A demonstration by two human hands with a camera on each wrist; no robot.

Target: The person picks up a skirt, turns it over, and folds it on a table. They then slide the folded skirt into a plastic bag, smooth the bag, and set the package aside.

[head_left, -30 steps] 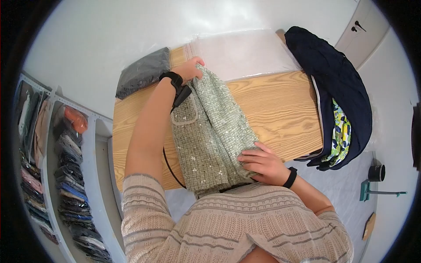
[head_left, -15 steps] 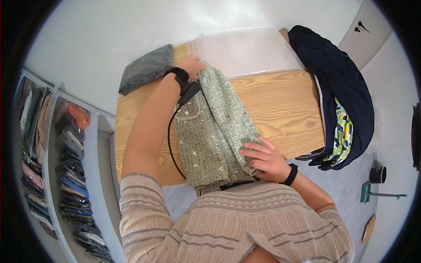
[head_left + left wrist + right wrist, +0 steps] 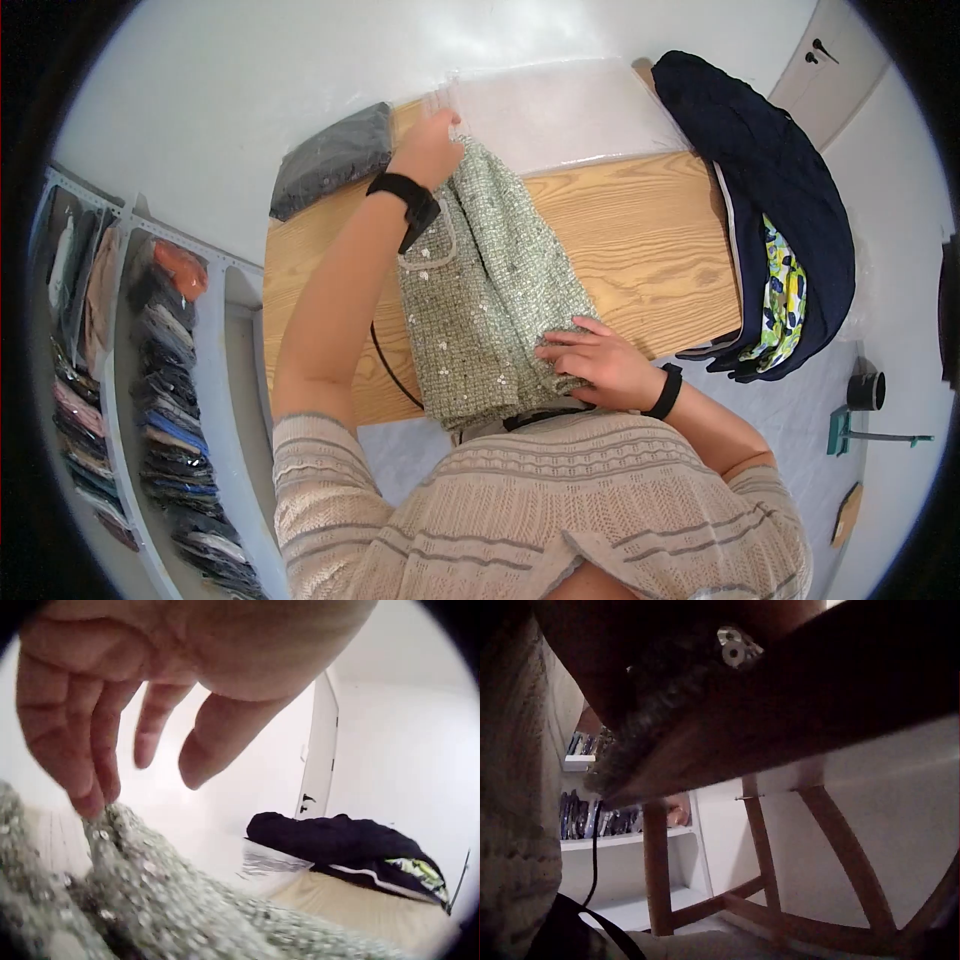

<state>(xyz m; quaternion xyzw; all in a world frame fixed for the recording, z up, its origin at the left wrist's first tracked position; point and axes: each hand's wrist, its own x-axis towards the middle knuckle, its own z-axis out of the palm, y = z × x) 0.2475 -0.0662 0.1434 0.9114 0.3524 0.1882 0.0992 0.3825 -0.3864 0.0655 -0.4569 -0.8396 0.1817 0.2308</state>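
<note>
A folded, pale green tweed garment (image 3: 520, 250) with sequins, small white flower shapes and a light curved trim lies lengthwise on the wooden table (image 3: 640, 240). At its far end is my left hand (image 3: 430, 148). In the left wrist view, a few fingertips of that hand (image 3: 150, 682) touch a raised peak of the sequinned cloth (image 3: 142, 862), while thumb and forefinger stand apart from it. My right hand (image 3: 595, 365) rests on the garment's near right edge with fingers spread. Its wrist view is dark and mostly shows the underside of the table edge (image 3: 780, 727).
A dark garment in clear plastic (image 3: 335, 165) lies at the back left. Clear plastic bags (image 3: 560, 115) are stacked along the back. Navy clothing (image 3: 770, 170) with a patterned piece (image 3: 780, 295) hangs over the right edge. Shelves of bagged clothes (image 3: 175, 400) stand left.
My left hand has shifted slightly and turned at the garment's far end, its wrist now higher over the cloth. My right hand has stayed on the near edge, moving slightly left.
</note>
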